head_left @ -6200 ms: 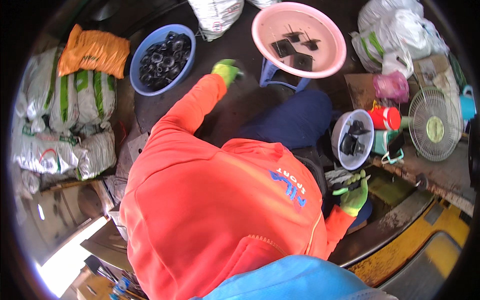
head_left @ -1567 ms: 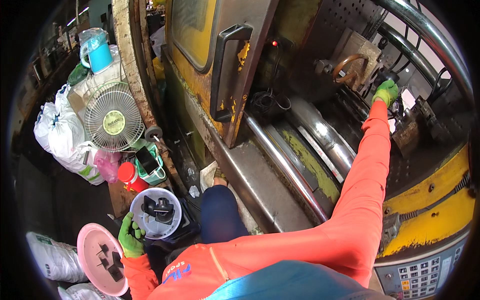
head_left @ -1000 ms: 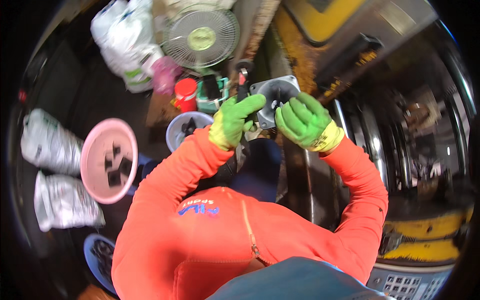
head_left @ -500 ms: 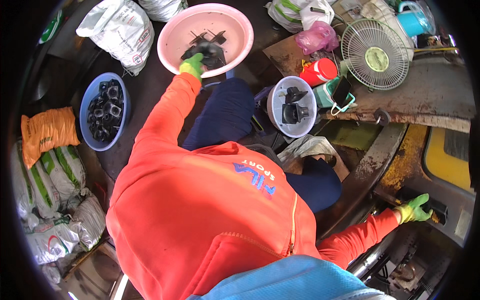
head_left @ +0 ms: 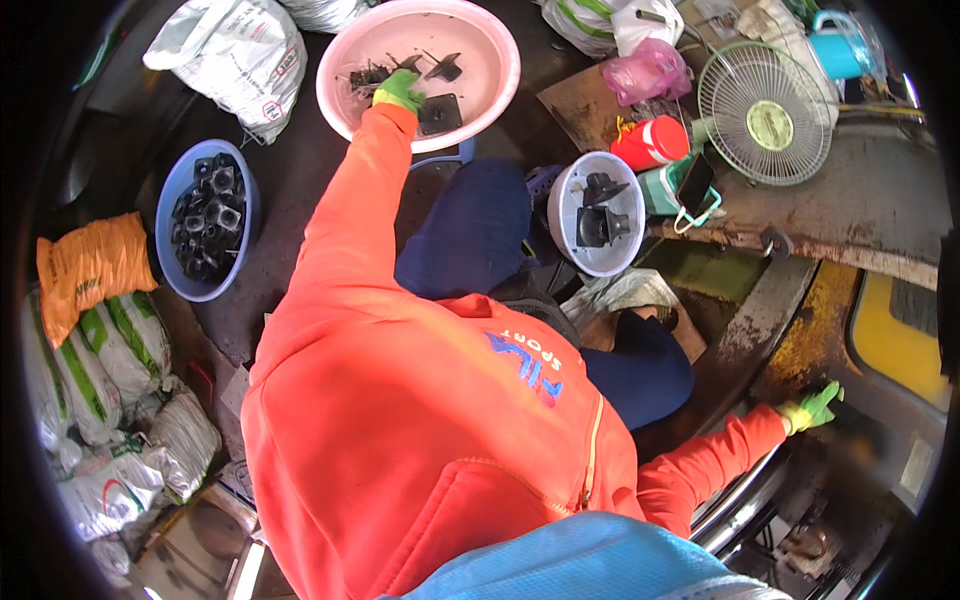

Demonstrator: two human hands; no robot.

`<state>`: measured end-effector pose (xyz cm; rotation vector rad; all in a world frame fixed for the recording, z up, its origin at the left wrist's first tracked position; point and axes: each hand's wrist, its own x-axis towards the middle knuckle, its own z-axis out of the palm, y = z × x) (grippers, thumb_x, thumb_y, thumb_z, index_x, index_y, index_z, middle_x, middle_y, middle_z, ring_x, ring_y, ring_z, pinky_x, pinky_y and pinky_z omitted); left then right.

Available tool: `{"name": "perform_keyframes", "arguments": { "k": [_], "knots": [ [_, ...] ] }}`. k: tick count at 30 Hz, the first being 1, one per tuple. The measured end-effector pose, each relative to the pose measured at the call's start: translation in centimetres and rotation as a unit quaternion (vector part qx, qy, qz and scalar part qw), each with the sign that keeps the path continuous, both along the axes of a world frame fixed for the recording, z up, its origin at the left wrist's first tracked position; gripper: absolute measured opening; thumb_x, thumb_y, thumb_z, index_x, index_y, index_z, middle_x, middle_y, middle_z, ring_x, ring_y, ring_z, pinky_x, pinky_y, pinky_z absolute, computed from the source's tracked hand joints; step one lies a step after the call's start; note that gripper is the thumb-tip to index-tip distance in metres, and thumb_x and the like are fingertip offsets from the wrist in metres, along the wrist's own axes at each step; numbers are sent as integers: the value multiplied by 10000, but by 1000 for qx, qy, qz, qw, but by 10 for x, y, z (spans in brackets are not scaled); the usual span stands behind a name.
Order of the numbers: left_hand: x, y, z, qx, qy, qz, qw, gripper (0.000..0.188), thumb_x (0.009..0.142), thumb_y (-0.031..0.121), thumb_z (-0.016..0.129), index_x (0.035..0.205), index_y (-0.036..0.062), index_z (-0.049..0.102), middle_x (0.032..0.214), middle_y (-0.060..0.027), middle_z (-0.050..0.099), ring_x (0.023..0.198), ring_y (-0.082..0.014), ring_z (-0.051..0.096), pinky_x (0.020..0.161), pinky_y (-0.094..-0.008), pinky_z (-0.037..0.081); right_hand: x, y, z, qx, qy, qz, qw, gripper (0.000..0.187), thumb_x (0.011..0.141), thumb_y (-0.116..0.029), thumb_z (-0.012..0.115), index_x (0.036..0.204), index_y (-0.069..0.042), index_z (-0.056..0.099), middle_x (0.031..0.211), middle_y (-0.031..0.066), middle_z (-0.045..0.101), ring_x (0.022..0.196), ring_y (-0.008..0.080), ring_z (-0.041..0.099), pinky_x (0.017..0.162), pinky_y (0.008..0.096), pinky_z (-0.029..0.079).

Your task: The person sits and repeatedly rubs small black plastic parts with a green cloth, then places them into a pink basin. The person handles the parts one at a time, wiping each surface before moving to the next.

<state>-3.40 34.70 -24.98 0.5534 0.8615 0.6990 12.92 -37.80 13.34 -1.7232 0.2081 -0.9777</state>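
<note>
In the far pink basin (head_left: 330,95), my left hand (head_left: 400,92), in a green and yellow glove, reaches over several black plastic parts. Its fingertips meet a dark part at the far side; whether they grip it is hidden. A black square-based part (head_left: 438,114) lies just right of that hand, and a black finned part (head_left: 443,68) lies beyond it. My right hand (head_left: 812,408), gloved alike, is at the far right beside the rusty yellow machine (head_left: 800,335). Its fingers are stretched and apart, with nothing seen in them.
A blue basin (head_left: 252,215) of black parts stands left. A pale basin (head_left: 562,240) with black parts is near my knee. Right are a green fan (head_left: 765,115), red jug (head_left: 650,142) and phone (head_left: 697,185). White sacks (head_left: 235,65) and an orange sack (head_left: 95,265) line the left.
My left hand has moved farther into the pink basin, and the black parts there lie more spread out. My right hand has drawn back a little from the machine's dark recess.
</note>
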Motion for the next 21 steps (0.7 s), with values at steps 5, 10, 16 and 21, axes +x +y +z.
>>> {"name": "perform_keyframes", "arguments": {
  "k": [5,10,16,21],
  "knots": [
    [25,-128,81,-130,-215,-158,955,270,928,242,576,1091,27,588,924,-121,665,436,-104,327,472,-257,358,-19,-3,-11,-36,-6,-71,997,422,821,-249,672,1160,-37,535,1033,167,645,916,269,639,829,387,509],
    [47,-220,135,-194,-245,-366,877,357,924,393,567,1013,57,650,813,-84,679,409,-121,377,498,-301,395,-60,-4,-20,-48,-4,-110,993,777,829,-306,647,1359,64,215,1028,220,661,904,246,658,893,370,471],
    [64,-263,131,-171,-234,-373,882,345,926,377,561,991,50,648,803,-68,665,413,-130,413,542,-350,439,-141,-2,-21,-19,-105,-107,989,649,852,-175,640,1369,-34,274,992,204,651,889,258,642,822,356,505],
    [48,-256,108,-151,-137,-330,922,319,927,359,564,941,52,651,732,-60,654,429,-149,440,504,-335,429,-206,-20,4,-382,-220,-319,839,536,773,-229,740,1186,-38,458,1011,113,555,884,235,560,784,377,485]
  ]
}}
